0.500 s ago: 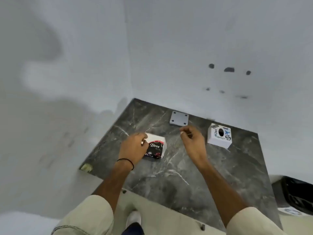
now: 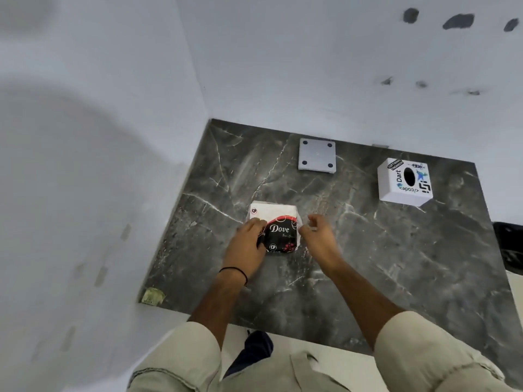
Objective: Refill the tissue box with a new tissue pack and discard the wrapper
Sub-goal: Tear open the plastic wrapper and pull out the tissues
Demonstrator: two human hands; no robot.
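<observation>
Dark marble counter (image 2: 368, 264) | my left hand (image 2: 249, 244) grips the tissue pack (image 2: 278, 230) | right hand (image 2: 318, 234) pinches its wrapper edge, I think | brace firmly, tear slowly.

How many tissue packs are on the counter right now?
1. The Dove tissue pack lies near the middle of the counter, between the left hand and right hand. None other visible; the tissue box interior is hidden.

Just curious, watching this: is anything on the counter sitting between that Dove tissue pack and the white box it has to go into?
Nothing visible does. The tissue pack lies near the counter's middle, the tissue box farther back to the right, with only bare marble counter between. The grey square plate sits off that path, near the wall.
</observation>
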